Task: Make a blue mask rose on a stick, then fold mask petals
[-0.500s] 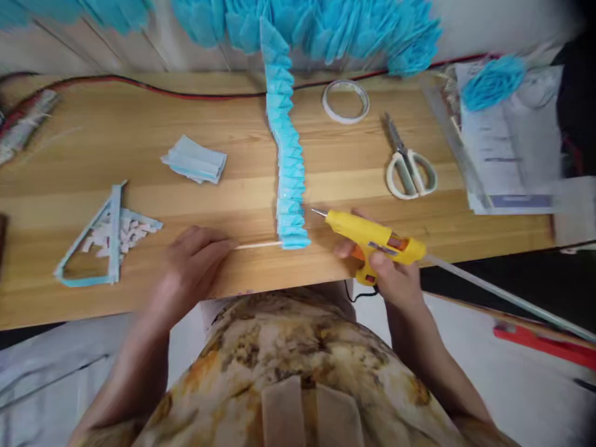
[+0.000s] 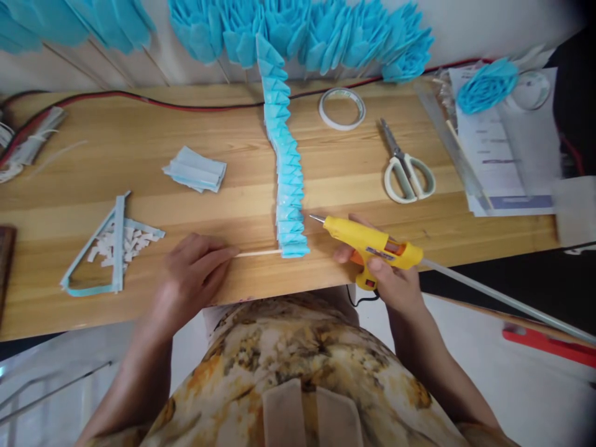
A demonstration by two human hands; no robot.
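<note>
My left hand (image 2: 198, 273) pinches a thin pale stick (image 2: 258, 252) at the table's near side. The stick's far end meets the near end of a long pleated strip of light blue material (image 2: 288, 167), which runs up the table to its back. In my right hand (image 2: 393, 276) is a yellow hot glue gun (image 2: 361, 239), my fingers wrapped round its handle. Its metal nozzle points left, just right of the strip and apart from it. A long translucent glue stick (image 2: 503, 298) sticks out of the gun's back.
Scissors (image 2: 407, 171) and a tape roll (image 2: 342, 126) lie at the right, a stack of pale blue pieces (image 2: 195, 169) left of the strip. Further left are blue strips (image 2: 118, 242) and white scraps (image 2: 133, 242). Blue flowers (image 2: 328, 34) line the back, beside a red-black cable (image 2: 186, 105).
The view has shifted slightly, so the table's things sit a little lower. Both hands keep their holds, and the glue gun's nozzle stays beside the strip.
</note>
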